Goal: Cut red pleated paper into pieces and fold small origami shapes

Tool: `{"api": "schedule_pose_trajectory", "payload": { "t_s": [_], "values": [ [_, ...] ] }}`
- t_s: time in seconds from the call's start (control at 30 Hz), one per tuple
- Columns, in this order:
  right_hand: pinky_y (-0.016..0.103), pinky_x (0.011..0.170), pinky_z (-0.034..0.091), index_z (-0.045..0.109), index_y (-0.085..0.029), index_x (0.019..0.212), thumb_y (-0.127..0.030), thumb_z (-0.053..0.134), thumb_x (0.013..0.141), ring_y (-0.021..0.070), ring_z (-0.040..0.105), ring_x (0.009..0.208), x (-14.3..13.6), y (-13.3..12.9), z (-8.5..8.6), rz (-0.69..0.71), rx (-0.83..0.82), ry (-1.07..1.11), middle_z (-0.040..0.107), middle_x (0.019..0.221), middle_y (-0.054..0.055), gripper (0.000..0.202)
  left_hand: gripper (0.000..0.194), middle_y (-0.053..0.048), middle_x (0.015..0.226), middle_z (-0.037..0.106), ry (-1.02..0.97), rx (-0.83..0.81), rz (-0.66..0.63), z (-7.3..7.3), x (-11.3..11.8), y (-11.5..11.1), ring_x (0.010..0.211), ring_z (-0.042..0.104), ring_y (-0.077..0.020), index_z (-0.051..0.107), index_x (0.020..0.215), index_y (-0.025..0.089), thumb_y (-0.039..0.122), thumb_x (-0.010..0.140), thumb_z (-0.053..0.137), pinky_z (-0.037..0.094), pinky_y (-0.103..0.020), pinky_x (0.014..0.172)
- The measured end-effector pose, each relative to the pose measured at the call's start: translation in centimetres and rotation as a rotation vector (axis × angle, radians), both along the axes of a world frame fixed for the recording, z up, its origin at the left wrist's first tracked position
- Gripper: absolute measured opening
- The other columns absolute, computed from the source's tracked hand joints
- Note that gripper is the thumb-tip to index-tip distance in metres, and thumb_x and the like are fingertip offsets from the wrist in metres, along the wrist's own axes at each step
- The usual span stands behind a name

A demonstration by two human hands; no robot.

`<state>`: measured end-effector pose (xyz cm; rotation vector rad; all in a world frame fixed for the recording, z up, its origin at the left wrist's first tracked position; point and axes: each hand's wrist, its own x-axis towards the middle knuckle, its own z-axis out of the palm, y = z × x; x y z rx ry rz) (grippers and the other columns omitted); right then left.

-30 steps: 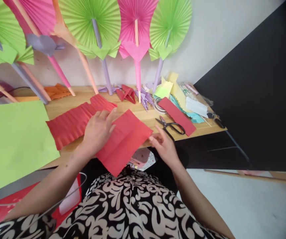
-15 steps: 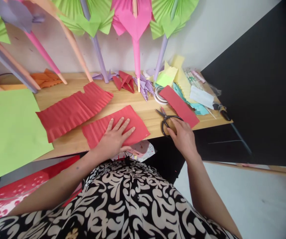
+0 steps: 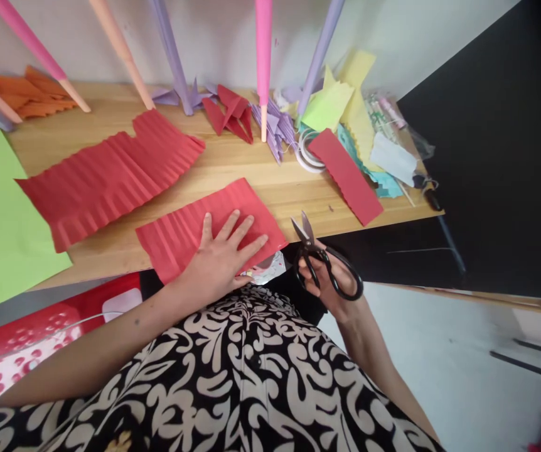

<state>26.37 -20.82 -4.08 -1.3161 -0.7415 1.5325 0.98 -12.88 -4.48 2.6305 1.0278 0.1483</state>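
Fingers spread, my left hand point(image 3: 221, 257) lies flat on a creased red paper sheet point(image 3: 176, 229) at the table's front edge. My right hand point(image 3: 334, 282) is turned palm up and grips black-handled scissors point(image 3: 306, 233) just off that edge. The scissor blades are parted and point up toward the table. A longer pleated red paper point(image 3: 115, 176) rests to the left, apart from both hands. Beyond the scissors lies a narrow red paper strip point(image 3: 348, 179).
Rolled paper sticks in pink point(image 3: 263, 56), purple and orange lean on the wall. A light-green sheet point(image 3: 7, 213) covers the left side. Tape rolls point(image 3: 307, 154), folded red paper point(image 3: 230, 113) and yellow scraps point(image 3: 358, 94) lie toward the back.
My right hand has picked the scissors up off the table, turned over and drawn them toward me. My left hand still lies on the red sheet. The view has tipped downward.
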Motion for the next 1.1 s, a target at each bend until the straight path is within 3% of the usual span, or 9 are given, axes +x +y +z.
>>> {"api": "schedule_pose_trajectory", "payload": {
  "t_s": [0.13, 0.33, 0.5, 0.67, 0.93, 1.1],
  "values": [
    [0.024, 0.046, 0.036, 0.06, -0.027, 0.137, -0.065, 0.076, 0.074, 0.0151, 0.048, 0.068, 0.0, -1.9, -0.9, 0.046, -0.004, -0.1, 0.058, 0.09, 0.003, 0.075, 0.073, -0.013, 0.167, 0.028, -0.025, 0.007, -0.023, -0.4, -0.3, 0.0, 0.153, 0.018, -0.0461, 0.042, 0.153, 0.036, 0.028, 0.086, 0.072, 0.004, -0.082, 0.113],
    [0.027, 0.053, 0.04, 0.062, -0.025, 0.133, -0.068, 0.067, 0.082, 0.0134, 0.047, 0.063, 0.3, -2.7, -1.4, 0.093, -0.075, -0.291, 0.062, 0.097, 0.004, 0.067, 0.069, -0.011, 0.167, 0.026, -0.04, -0.006, -0.033, -0.7, -0.6, -0.1, 0.154, 0.017, -0.046, 0.049, 0.149, 0.036, 0.024, 0.085, 0.07, 0.002, -0.081, 0.113],
    [0.029, 0.065, 0.048, 0.061, -0.025, 0.134, -0.069, 0.064, 0.084, 0.0184, 0.057, 0.077, 0.0, -2.6, -0.8, 0.217, -0.086, -0.325, 0.066, 0.104, 0.006, 0.067, 0.067, -0.011, 0.167, 0.026, -0.043, -0.015, -0.033, -0.7, -0.6, 0.0, 0.154, 0.017, -0.0461, 0.049, 0.148, 0.036, 0.025, 0.085, 0.069, 0.002, -0.082, 0.113],
    [0.034, 0.078, 0.051, 0.063, -0.025, 0.131, -0.071, 0.066, 0.081, 0.0225, 0.06, 0.09, -0.4, -2.4, -0.1, 0.241, -0.074, -0.325, 0.067, 0.11, 0.009, 0.068, 0.066, -0.01, 0.167, 0.027, -0.069, -0.033, -0.031, -0.6, -0.6, 0.0, 0.153, 0.017, -0.0465, 0.05, 0.148, 0.035, 0.027, 0.085, 0.069, 0.001, -0.082, 0.114],
    [0.032, 0.069, 0.05, 0.069, -0.024, 0.121, -0.067, 0.071, 0.078, 0.019, 0.058, 0.077, -1.1, -1.1, -0.3, 0.209, -0.075, -0.355, 0.066, 0.098, 0.007, 0.061, 0.065, -0.008, 0.166, 0.029, -0.071, -0.049, -0.02, -0.5, -0.5, 0.0, 0.153, 0.018, -0.0457, 0.049, 0.149, 0.037, 0.029, 0.087, 0.068, 0.0, -0.08, 0.115],
    [0.029, 0.058, 0.042, 0.07, -0.023, 0.12, -0.062, 0.071, 0.08, 0.0152, 0.048, 0.065, -1.2, -1.0, -0.6, 0.182, -0.099, -0.347, 0.063, 0.089, 0.005, 0.056, 0.066, -0.01, 0.167, 0.028, -0.054, -0.022, -0.031, -0.5, -0.5, 0.0, 0.153, 0.018, -0.046, 0.049, 0.149, 0.036, 0.028, 0.087, 0.069, 0.002, -0.081, 0.114]
  ]
}}
